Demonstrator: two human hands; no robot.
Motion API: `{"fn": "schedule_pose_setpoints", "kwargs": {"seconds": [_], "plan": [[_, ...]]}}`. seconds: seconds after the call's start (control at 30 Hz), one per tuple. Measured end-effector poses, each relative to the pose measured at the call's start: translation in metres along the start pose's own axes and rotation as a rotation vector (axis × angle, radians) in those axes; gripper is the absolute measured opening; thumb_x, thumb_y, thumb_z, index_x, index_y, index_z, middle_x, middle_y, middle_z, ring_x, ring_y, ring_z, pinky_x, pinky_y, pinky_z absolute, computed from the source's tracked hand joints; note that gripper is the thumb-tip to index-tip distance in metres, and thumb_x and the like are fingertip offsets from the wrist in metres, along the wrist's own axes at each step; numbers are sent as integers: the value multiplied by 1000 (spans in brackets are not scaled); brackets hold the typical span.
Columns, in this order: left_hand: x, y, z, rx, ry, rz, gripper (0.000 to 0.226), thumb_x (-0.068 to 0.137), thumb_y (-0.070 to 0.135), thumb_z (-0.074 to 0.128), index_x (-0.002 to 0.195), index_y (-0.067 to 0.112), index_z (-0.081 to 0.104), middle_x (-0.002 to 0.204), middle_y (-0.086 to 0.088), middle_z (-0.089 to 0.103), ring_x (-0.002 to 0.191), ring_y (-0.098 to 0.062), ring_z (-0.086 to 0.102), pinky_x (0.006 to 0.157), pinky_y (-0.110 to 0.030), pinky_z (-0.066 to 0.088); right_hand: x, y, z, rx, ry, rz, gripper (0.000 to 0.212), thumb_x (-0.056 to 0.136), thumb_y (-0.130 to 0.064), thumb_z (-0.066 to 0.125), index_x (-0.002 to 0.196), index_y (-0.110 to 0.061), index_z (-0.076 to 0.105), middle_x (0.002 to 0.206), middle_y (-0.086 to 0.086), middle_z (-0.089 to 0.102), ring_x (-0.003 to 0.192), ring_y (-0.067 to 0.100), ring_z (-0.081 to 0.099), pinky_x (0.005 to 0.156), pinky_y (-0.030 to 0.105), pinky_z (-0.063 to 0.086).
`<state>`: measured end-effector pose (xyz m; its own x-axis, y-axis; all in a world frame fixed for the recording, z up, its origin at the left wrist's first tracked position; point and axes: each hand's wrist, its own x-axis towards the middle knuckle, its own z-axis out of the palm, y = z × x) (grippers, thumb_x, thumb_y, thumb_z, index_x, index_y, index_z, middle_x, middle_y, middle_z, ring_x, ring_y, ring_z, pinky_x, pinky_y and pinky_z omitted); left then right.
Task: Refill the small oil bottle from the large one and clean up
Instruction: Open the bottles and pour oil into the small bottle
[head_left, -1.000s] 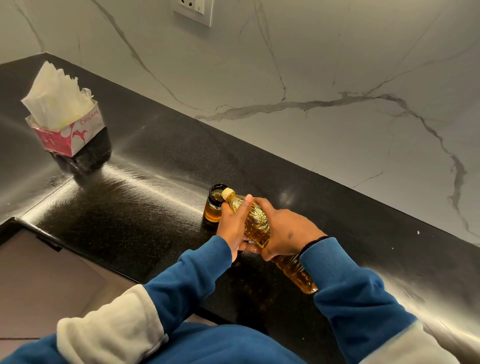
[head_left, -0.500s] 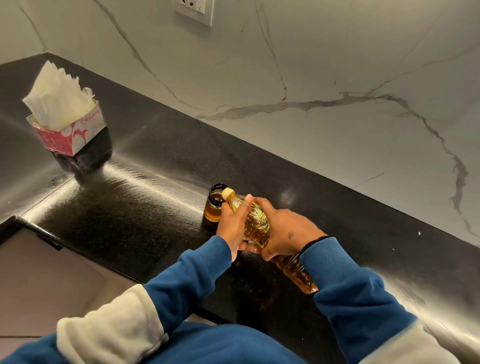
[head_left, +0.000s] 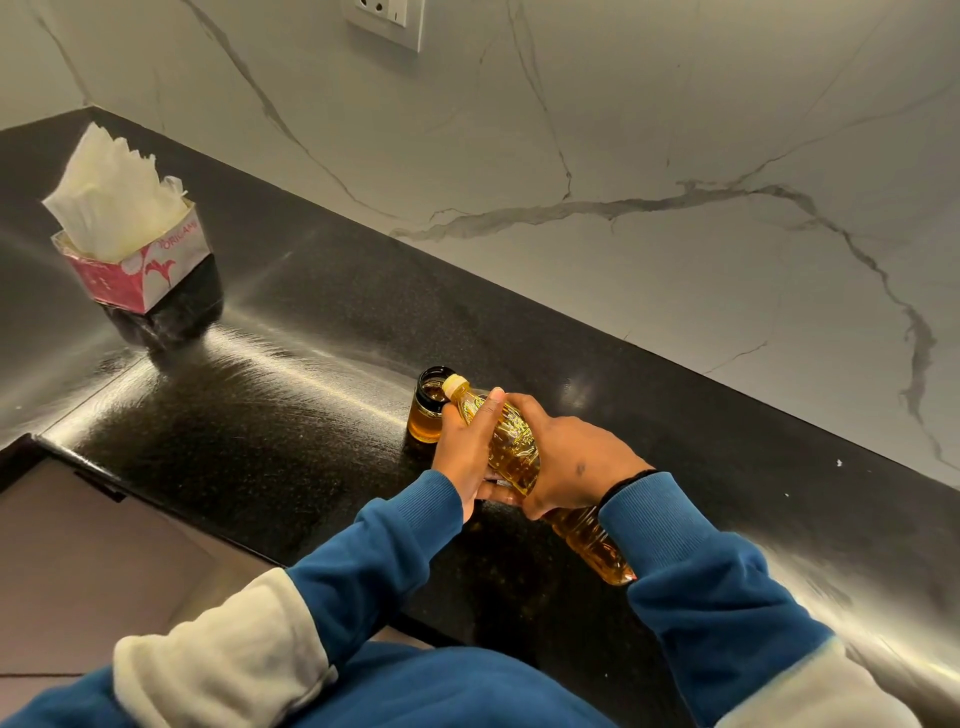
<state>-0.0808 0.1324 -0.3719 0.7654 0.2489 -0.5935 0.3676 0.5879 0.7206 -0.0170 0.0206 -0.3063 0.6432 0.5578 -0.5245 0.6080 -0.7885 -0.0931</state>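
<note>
both hands, left hand and right hand, wrap the tilted big bottle, its mouth over the small jar.

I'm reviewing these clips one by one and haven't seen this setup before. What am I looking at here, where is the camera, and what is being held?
There is no machine: a person works with bare hands, and the single camera sits on their head, looking forward and down. Both blue sleeves reach onto a black countertop. The left hand and right hand together hold the large oil bottle, tipped so its yellow neck sits over the open mouth of the small oil bottle, which stands on the counter holding some amber oil. Whether oil is flowing is too small to tell. Further left stands a tissue box, with a marble wall behind.
</note>
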Motion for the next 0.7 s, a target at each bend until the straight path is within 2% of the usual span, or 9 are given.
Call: {"fn": "schedule_pose_setpoints", "kwargs": {"seconds": [0.17, 0.43, 0.57, 0.7], "plan": [[-1, 1, 0, 7, -13, 3, 51, 94, 59, 59, 134, 41, 32, 122, -5, 63, 99, -31, 69, 63, -50, 62, 1, 0, 1, 2, 0, 7, 129, 65, -34, 90, 150, -44, -7, 130, 7, 59, 104, 22, 63, 90, 38, 57], [1, -1, 0, 9, 2, 17, 56, 94, 60, 59, 138, 36, 35, 123, -7, 65, 99, -33, 71, 63, -51, 62, 2, 1, 2, -18, 14, 5, 128, 63, -36, 90, 149, -45, -6, 128, 6, 60, 99, 22, 64, 87, 37, 59], [2, -1, 1, 15, 13, -3, 65, 92, 63, 60, 145, 40, 30, 133, -9, 60, 107, -38, 68, 71, -59, 62, 2, 1, 2, -22, 17, 3, 128, 63, -36, 90, 149, -43, -5, 126, 6, 61, 97, 21, 64, 86, 37, 59], [0, 0, 1, 4, 4, 2, 59, 94, 60, 59, 141, 37, 32, 124, -6, 62, 98, -31, 70, 60, -49, 62, 2, 1, 2, -18, 15, 1, 128, 64, -36, 90, 150, -43, -5, 125, 6, 61, 97, 20, 64, 86, 37, 59]]}}
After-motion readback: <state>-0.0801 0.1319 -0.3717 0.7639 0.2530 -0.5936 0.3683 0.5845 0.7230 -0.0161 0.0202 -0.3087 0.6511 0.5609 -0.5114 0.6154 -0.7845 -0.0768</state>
